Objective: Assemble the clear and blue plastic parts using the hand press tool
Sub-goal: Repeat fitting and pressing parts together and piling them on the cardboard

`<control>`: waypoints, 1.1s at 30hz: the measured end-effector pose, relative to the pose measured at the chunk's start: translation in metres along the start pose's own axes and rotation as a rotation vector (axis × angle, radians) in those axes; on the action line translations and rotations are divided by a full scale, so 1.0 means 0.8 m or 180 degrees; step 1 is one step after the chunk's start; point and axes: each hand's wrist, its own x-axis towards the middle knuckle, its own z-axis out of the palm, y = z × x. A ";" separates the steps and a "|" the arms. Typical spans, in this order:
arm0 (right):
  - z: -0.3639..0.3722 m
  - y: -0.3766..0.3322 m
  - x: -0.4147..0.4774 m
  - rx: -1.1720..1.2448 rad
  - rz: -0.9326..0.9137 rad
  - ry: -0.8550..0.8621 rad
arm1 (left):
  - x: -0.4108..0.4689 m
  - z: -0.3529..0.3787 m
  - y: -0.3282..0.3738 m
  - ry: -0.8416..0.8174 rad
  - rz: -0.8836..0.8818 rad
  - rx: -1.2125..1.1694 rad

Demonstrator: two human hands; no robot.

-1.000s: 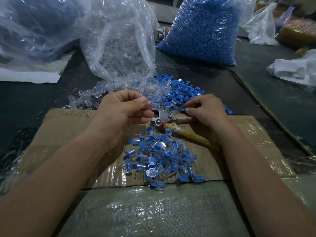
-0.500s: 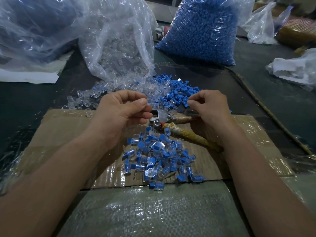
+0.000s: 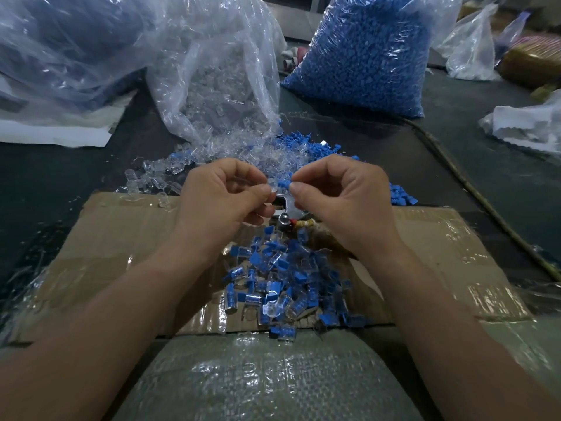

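My left hand pinches a small clear plastic part between thumb and forefinger. My right hand pinches a small blue plastic part, and the two parts meet tip to tip above the metal hand press tool. The tool lies on the cardboard sheet, its wrapped handle mostly hidden under my right hand. A pile of joined clear-and-blue pieces lies on the cardboard between my forearms. Loose clear parts and loose blue parts are heaped just beyond my hands.
An open clear bag of clear parts stands behind the heaps, a full bag of blue parts to its right. More plastic bags lie at the left and far right. A thin stick runs along the dark table at right.
My right hand left the tool's handle, picked a blue part from the heap and came left and up to meet my left hand. My left hand barely moved.
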 end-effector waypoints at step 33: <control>0.008 0.018 -0.003 0.0439 -0.0603 -0.0379 | 0.000 -0.004 0.005 -0.0411 -0.0174 -0.0512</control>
